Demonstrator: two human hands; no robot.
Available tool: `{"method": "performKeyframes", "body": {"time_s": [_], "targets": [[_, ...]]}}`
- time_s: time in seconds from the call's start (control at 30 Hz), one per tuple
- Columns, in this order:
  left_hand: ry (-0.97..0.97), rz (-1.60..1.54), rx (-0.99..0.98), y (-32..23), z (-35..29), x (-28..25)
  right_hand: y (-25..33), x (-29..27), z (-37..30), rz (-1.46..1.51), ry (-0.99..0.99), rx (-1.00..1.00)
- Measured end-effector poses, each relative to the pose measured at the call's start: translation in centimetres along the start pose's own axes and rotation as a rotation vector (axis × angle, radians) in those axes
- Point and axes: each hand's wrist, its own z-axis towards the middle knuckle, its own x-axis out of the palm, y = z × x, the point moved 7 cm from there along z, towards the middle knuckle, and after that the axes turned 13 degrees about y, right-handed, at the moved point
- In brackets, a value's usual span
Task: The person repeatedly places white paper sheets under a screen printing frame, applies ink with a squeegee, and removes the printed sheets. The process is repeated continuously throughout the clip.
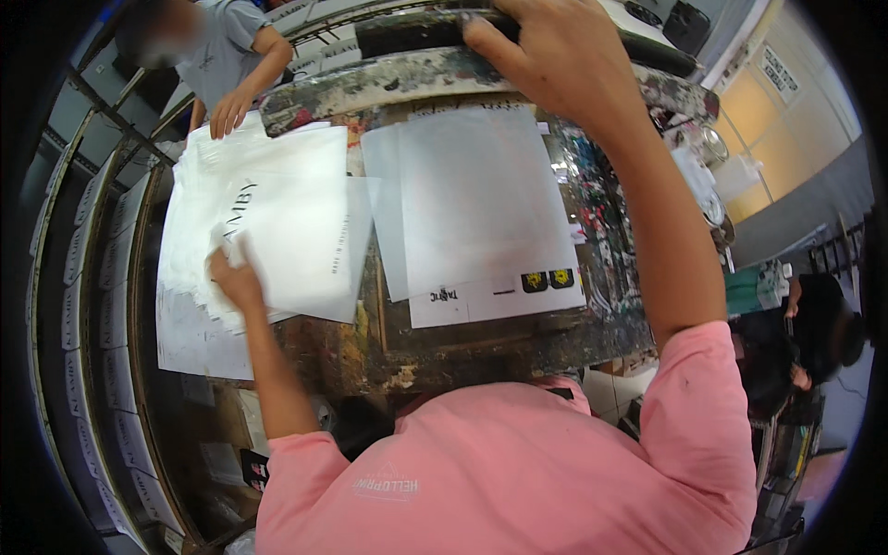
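Note:
My left hand [238, 277], smeared by motion, is over the near part of a stack of white printed sheets or bags [305, 157] on the left of the stained table. Its fingers are too blurred to tell whether they grip the white material. At the far side my right hand [555, 46] is closed on a dark, ink-stained bar [407, 32], its thumb wrapped over the near side. Just nearer than the bar runs a pale, paint-spattered beam [398, 83]. Between my arms a translucent sheet [486, 194] lies over a white printed paper [462, 310].
Across the table at far left, a co-worker's hand [231, 111] touches the stack. Racks [129, 305] of white printed pieces line the left side. Cans and containers [712, 176] stand at the right edge. Another person [814, 324] is farther right.

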Motion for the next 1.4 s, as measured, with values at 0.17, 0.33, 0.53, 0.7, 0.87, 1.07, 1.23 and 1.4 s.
{"method": "performKeyframes", "body": {"time_s": [0.17, 0.33, 0.53, 0.7, 0.87, 1.07, 1.23, 1.4], "targets": [[0.632, -0.045, 0.983, -26.2, -15.5, 15.8, -0.5, 0.1, 0.7, 0.031, -0.02, 0.002], [0.946, 0.186, 0.973, -32.0, -18.6, 22.8, -0.7, -0.8, 1.6, 0.059, -0.016, -0.047], [0.988, 0.101, 1.069, -35.0, -19.3, 24.3, -0.9, -2.4, 2.1, 0.088, 0.24, 0.031], [0.975, 0.055, 1.051, -35.8, -20.2, 24.6, -0.6, -1.5, 2.0, -0.156, -0.11, -0.117], [0.875, -0.062, 1.096, -35.7, -20.8, 23.6, -1.4, -1.3, 3.5, -0.094, 0.184, -0.024], [0.804, -0.045, 1.005, -35.7, -17.5, 19.8, -0.8, -1.5, 2.7, 0.041, 0.21, 0.108], [0.526, -1.141, 0.077, -24.9, -4.5, 5.6, -1.7, 2.0, 0.6, 0.008, 0.087, 0.02], [0.749, -1.078, -0.073, -17.4, -10.8, 2.2, 1.6, 8.9, -11.1, -0.005, 0.641, -0.227]]}}
